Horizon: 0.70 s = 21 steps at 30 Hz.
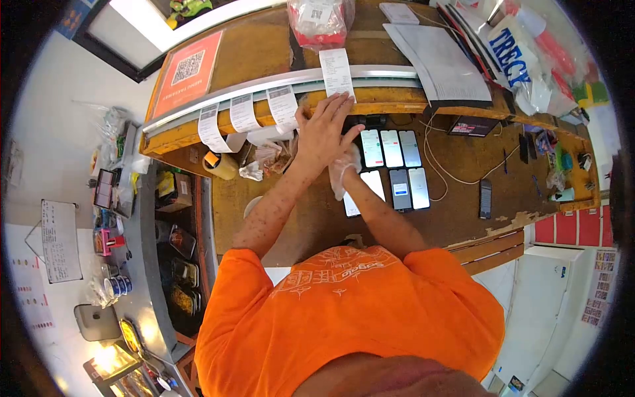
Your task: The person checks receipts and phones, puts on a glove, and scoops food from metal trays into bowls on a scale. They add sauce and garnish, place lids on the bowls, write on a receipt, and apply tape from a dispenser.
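My left hand (pixel 322 129) is bare and stretches over the counter's front ledge, fingers extended and thumb apart. Its fingertips lie on the lower end of a printed receipt (pixel 337 68), which runs up across the metal rail (pixel 380 74). My right hand (pixel 343 169) wears a clear plastic glove and sits beneath the left one, its fingers hidden. Three more receipts (pixel 243 114) hang from the rail to the left. Just right of my hands, several phones (pixel 391 148) lie in two rows with lit screens.
A red-and-clear bag (pixel 319 23) stands on the ledge, near a QR-code sign (pixel 188 66) and paper sheets (pixel 440 63). White cables (pixel 456 177) cross the desk toward a dark phone (pixel 485 198). A tape roll (pixel 221 165) and crumpled plastic lie at left.
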Motion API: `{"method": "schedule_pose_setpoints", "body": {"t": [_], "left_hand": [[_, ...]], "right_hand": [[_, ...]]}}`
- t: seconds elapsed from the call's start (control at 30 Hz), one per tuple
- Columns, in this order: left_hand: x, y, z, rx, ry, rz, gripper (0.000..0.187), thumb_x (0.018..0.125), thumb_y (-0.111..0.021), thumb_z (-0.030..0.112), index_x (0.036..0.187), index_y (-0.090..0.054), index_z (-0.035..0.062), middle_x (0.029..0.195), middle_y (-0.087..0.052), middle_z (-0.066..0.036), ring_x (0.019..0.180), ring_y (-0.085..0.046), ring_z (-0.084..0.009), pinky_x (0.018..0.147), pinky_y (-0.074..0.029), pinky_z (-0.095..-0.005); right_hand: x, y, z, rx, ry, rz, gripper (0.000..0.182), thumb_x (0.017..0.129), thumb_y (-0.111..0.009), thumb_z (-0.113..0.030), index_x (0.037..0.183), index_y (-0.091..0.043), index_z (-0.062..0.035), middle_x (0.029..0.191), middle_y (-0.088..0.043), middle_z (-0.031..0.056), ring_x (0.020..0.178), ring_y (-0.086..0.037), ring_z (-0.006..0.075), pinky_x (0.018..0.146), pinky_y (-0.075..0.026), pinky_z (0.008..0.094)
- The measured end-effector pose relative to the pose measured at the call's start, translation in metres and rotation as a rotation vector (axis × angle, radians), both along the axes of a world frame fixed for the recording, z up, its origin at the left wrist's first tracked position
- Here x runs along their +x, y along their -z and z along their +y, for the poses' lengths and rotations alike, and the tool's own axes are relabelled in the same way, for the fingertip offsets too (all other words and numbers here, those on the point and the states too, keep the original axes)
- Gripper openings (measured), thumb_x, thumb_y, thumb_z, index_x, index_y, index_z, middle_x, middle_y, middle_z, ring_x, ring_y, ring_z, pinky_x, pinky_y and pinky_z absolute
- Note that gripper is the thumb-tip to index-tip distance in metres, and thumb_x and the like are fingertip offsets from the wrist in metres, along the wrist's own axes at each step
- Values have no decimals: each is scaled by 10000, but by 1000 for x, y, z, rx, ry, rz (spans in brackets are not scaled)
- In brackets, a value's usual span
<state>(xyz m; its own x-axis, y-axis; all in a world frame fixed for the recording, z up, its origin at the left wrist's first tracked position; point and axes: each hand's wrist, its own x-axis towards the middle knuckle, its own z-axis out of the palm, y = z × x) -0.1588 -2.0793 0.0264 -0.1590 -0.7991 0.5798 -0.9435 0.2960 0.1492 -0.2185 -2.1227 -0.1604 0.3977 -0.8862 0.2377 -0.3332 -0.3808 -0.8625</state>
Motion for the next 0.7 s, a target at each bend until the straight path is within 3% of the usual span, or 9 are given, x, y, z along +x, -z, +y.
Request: {"method": "schedule_pose_setpoints", "body": {"t": [0.07,0.1,0.13,0.27,0.4,0.43,0.47,0.53,0.7], "left_hand": [[3,1,-7,-22,1,4,442,843,-580,371,1208,-552,125,1259,-533,-11,1140,-483,-178,927,-242,-491],[6,7,-14,-85,2,4,366,821,-608,293,1144,-588,123,1188,-569,8,1082,-506,-163,910,-258,-477],[9,14,-17,-147,2,6,297,800,-635,215,1081,-623,121,1116,-605,27,1023,-529,-148,892,-275,-462],[17,21,-6,-238,74,95,286,728,-656,84,1012,-649,118,1017,-640,49,925,-550,-135,842,-292,-430],[8,33,36,-168,95,123,345,688,-681,37,1006,-663,170,1007,-654,73,902,-555,-135,805,-284,-396],[7,36,43,-173,110,107,344,685,-682,36,1002,-665,169,1010,-653,74,899,-556,-136,798,-283,-395],[5,37,49,-183,126,90,343,682,-683,34,998,-666,168,1013,-653,75,896,-558,-137,790,-281,-393],[2,40,56,-156,133,84,333,678,-689,38,987,-669,161,1012,-654,69,893,-561,-134,793,-280,-394],[4,41,61,-118,190,120,298,703,-714,124,995,-660,144,1024,-650,34,926,-556,-151,824,-279,-402]], "right_hand": [[-11,-115,38,369,34,593,413,925,-465,-219,1308,-441,-67,1228,-540,136,1111,-521,256,948,-387,332],[-8,-66,40,195,143,232,382,894,-537,-259,1234,-514,-86,1111,-587,118,1009,-551,210,867,-442,278],[-11,-22,31,191,140,229,382,894,-537,-259,1234,-514,-86,1111,-587,118,1009,-551,210,867,-442,278],[-42,-86,43,390,350,-613,518,858,-622,-237,1325,-456,-85,1191,-582,141,1006,-587,219,883,-436,306],[-83,-83,3,455,276,-371,465,862,-596,-346,1184,-573,-11,1080,-627,103,875,-608,174,794,-473,277],[-88,-85,0,582,125,-590,495,841,-591,-426,1117,-620,-16,1032,-644,106,881,-607,169,788,-477,277],[-87,-112,3,678,-4,-724,460,817,-647,-375,1087,-631,-3,960,-659,113,855,-610,159,770,-479,278],[-82,-153,18,613,65,-374,337,816,-677,-235,1053,-641,2,901,-657,89,807,-609,142,722,-488,278],[-71,-132,19,748,14,-467,219,803,-684,-121,989,-658,-8,887,-665,69,786,-611,125,721,-484,253]]}}
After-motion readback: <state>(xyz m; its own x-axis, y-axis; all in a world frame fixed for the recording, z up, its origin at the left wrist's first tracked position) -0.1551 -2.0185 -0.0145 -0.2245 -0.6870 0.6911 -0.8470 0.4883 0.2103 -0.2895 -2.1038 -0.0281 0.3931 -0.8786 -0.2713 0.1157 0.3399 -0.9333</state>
